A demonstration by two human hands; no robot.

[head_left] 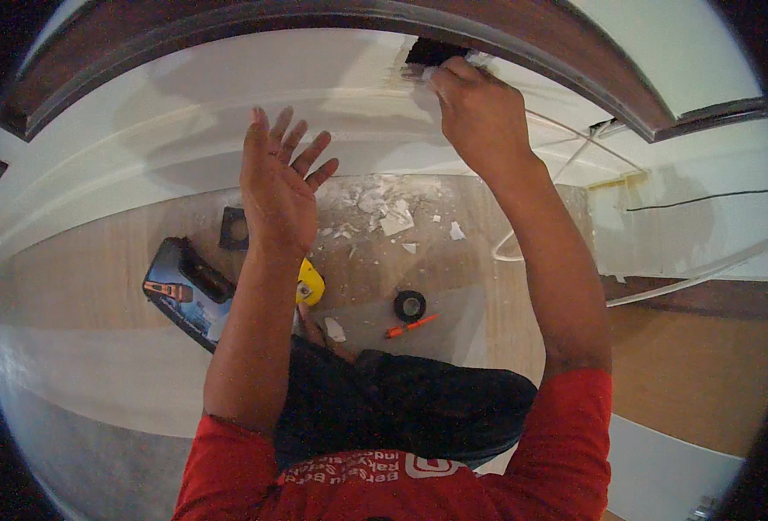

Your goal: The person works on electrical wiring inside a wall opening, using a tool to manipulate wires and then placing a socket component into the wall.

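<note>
My left hand [281, 182] is raised in front of the white wall [184, 104], its palm turned up and fingers spread, holding nothing. My right hand [480, 108] is at the lower edge of a dark rectangular hole [427, 49] in the wall, fingers pinched together on or around something pale and too small to make out. The hole has a rough, chipped rim and sits just beneath a dark wooden frame [540, 24]. Broken white plaster pieces [396, 217] lie on the wood-look floor below.
A printed tool case [184, 286], yellow tool [309, 282], dark square plate [232, 217], black tape roll [410, 306] and orange screwdriver [401, 327] lie around my dark-trousered legs [410, 399]. Pale cables [575, 148] run at the right, beside a wooden board [679, 365].
</note>
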